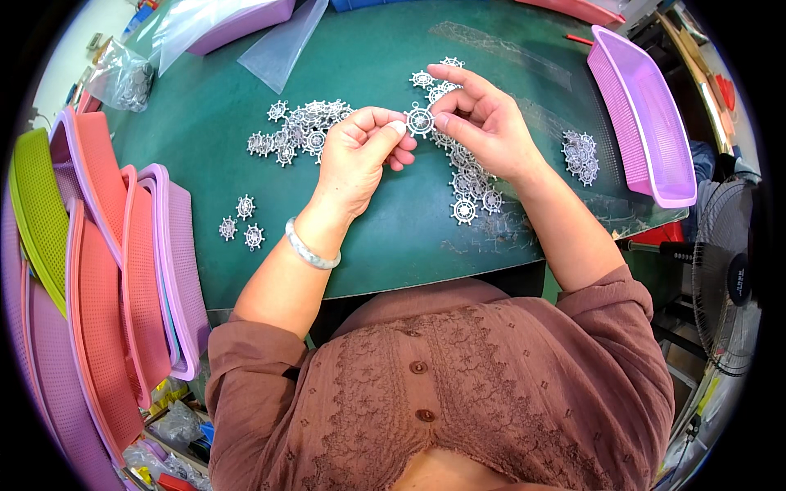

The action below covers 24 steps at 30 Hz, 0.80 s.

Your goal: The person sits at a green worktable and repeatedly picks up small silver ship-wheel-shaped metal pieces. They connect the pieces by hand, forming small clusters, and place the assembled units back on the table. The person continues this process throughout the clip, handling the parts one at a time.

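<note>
A silver ship's wheel charm (420, 122) with a small loop on top is held up over the table between my two hands. My left hand (360, 155) pinches its left edge between thumb and forefinger. At its right edge, the thumb and a bent finger of my right hand (487, 127) grip it, while the forefinger stretches out above. Beside my left hand lies a heap of similar charms (307, 131). Another long pile (468, 180) runs beneath and below my right hand, with a few charms (422, 79) beyond the fingers.
Three charms (245, 206) lie apart at left; a small cluster (580, 157) sits at right near a purple basket (643, 123). Stacked plastic baskets (98, 311) crowd the left edge. A plastic bag (121, 78) and clear sheet (282, 45) lie farther back. A fan (725, 278) stands at right.
</note>
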### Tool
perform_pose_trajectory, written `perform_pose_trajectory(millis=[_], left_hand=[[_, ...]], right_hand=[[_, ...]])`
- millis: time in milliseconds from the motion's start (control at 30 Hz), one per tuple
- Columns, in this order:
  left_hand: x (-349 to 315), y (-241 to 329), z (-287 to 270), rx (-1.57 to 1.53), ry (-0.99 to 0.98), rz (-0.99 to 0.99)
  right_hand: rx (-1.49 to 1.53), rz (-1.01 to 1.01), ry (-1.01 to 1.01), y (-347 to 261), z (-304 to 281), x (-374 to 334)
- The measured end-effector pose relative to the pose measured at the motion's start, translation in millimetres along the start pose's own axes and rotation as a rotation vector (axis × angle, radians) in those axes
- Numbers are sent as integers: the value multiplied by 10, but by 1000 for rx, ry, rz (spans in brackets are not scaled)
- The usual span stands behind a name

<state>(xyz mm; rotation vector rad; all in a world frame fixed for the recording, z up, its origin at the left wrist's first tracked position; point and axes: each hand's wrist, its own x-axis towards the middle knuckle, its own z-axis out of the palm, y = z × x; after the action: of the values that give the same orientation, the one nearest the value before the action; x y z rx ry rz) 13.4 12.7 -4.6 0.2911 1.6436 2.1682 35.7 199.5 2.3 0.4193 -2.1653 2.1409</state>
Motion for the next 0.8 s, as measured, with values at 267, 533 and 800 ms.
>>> perform_pose_trajectory(millis=[267, 533, 800], left_hand=[[1, -26, 6, 4, -8, 0], [-1, -29, 12, 14, -26, -8], [-1, -25, 13, 18, -28, -6]], right_hand=[[-52, 1, 10, 21, 21, 1], [-92, 8, 15, 9, 30, -4], [-89, 7, 13, 12, 18, -6]])
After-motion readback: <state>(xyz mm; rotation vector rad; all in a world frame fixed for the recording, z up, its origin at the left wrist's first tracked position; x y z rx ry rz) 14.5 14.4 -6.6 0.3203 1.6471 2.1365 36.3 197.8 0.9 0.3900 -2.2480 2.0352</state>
